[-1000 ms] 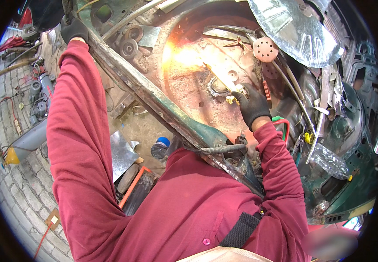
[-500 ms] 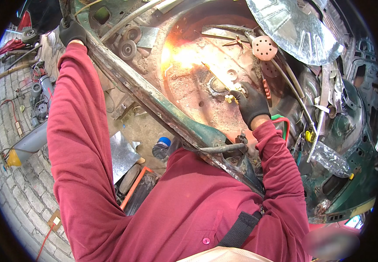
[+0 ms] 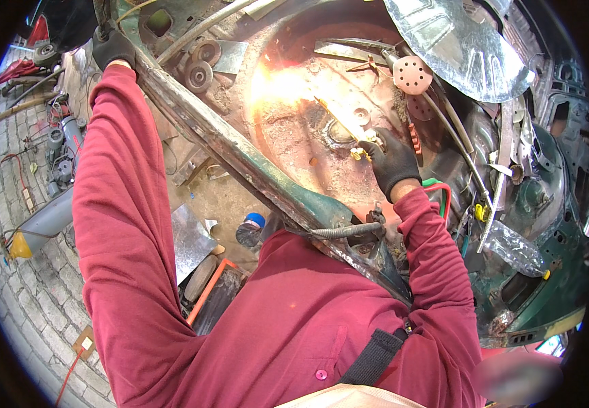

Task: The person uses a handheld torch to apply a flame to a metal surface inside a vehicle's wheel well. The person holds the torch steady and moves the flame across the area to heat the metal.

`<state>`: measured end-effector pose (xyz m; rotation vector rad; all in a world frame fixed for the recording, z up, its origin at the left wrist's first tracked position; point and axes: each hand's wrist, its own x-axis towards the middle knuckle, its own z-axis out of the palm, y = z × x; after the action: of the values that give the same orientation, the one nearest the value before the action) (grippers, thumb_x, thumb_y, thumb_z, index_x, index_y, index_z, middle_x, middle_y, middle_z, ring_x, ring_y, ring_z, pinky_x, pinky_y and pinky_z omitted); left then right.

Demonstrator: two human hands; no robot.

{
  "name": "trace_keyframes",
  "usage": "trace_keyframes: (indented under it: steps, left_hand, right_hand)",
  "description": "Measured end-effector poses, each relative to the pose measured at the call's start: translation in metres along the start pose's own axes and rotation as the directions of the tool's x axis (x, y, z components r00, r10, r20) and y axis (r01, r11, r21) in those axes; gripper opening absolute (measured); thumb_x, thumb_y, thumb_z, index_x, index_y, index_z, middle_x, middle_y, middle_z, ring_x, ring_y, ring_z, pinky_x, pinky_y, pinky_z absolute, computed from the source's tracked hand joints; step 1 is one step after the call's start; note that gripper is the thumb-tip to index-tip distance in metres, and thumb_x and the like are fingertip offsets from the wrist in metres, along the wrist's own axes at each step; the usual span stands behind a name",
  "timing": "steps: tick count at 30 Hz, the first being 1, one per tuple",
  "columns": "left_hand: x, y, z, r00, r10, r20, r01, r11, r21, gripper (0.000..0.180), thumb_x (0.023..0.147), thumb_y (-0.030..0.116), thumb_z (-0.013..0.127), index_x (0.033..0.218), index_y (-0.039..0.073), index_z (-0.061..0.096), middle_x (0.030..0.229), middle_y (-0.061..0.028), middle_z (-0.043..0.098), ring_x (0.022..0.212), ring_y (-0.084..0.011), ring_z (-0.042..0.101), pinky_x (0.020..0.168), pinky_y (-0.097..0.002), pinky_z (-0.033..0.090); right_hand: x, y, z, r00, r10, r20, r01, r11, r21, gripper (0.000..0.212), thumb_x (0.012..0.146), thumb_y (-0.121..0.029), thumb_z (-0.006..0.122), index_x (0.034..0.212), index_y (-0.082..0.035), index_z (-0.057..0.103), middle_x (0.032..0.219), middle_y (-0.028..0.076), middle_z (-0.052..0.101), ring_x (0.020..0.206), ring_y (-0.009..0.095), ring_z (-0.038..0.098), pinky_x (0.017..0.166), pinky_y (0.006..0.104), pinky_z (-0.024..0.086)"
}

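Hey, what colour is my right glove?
Your right glove is black; it shows best in the head view.

Bright daylight scene, one fierce flare burning out the middle.
Flare [image 3: 282,87] white at the core, orange-fringed, detail lost there; throws a warm pinkish cast over the pan [image 3: 287,153] and bleaches the rod [image 3: 349,124] pale. Right hand [image 3: 395,162] dark against it, outline clear. Steel sheet [image 3: 454,47] at upper right gives hard white glints. Paving [image 3: 32,285] on the left pale and evenly lit; green bodywork [image 3: 546,204] at right mostly in shade, deep shadow in its hollows. Sleeve [image 3: 121,204] folds crisp. Smooth blurred patch [image 3: 517,378] low right, unreadable. Fisheye: paving joints bow toward the edge, corners black, thin blue fringe upper left.
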<state>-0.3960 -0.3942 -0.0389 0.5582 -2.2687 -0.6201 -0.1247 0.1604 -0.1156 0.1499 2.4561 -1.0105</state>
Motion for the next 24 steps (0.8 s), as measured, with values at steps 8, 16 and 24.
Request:
trace_keyframes:
  steps: [8,16,24]
  left_hand:
    - [0.001,-0.002,-0.003,0.999,-0.011,0.031,0.01,1.0,0.024,0.046,0.105,0.046,0.058,0.124,0.007,0.072,0.114,-0.0151,0.077,0.108,-0.0355,0.072,0.094,-0.0404,0.052]
    - [0.008,-0.011,0.002,0.999,0.052,-0.013,-0.05,0.995,0.082,0.045,0.106,0.044,0.056,0.123,0.006,0.072,0.114,-0.0167,0.077,0.109,-0.0364,0.071,0.094,-0.041,0.052]
    - [0.006,-0.01,-0.001,0.997,0.071,-0.017,-0.07,0.996,0.061,0.047,0.106,0.047,0.055,0.12,0.006,0.072,0.111,-0.0168,0.077,0.105,-0.0385,0.071,0.092,-0.0427,0.051]
  right_hand:
    - [0.0,-0.002,-0.001,1.0,-0.014,-0.011,0.014,1.0,0.01,0.034,0.099,-0.037,0.07,0.123,-0.014,0.064,0.104,0.023,0.074,0.099,0.045,0.071,0.079,0.0536,0.056]
    - [-0.001,-0.007,-0.003,1.0,0.006,-0.001,-0.006,1.0,-0.002,0.037,0.099,-0.037,0.07,0.127,-0.015,0.064,0.105,0.024,0.074,0.101,0.044,0.071,0.082,0.0534,0.056]
    - [-0.001,-0.011,-0.005,1.0,0.026,0.01,-0.026,0.999,-0.025,0.039,0.099,-0.038,0.07,0.13,-0.015,0.063,0.108,0.023,0.074,0.103,0.044,0.071,0.083,0.0529,0.057]
